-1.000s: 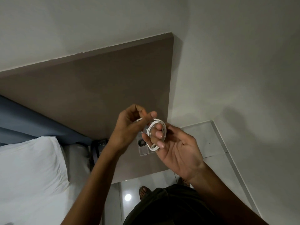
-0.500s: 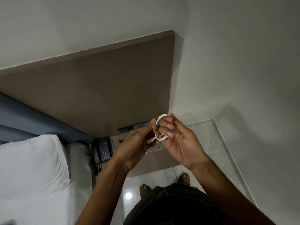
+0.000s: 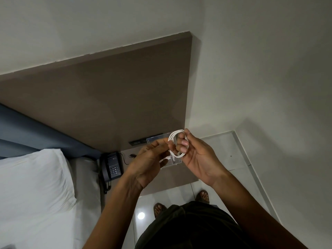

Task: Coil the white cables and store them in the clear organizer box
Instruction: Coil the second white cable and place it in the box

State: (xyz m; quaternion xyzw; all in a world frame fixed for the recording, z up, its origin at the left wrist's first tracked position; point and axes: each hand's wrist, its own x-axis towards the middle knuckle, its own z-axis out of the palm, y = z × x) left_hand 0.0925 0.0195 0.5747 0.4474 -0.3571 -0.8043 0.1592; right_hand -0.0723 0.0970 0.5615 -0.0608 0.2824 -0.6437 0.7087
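A white cable is wound into a small coil around the fingers of my right hand. My left hand pinches the coil's left side, with a short loose end of cable showing below its fingers. Both hands hover above the clear organizer box, which stands on the brown bedside shelf. My hands hide most of the box; only its far rim and a near corner show.
A black desk phone sits on the shelf to the left, with a wall socket strip behind it. A bed with a white pillow fills the lower left. White floor tiles and my sandalled feet lie below.
The view tilted down, bringing the phone and shelf into sight. My left hand moved from above the coil to its left side; the coil stayed wound on my right fingers.
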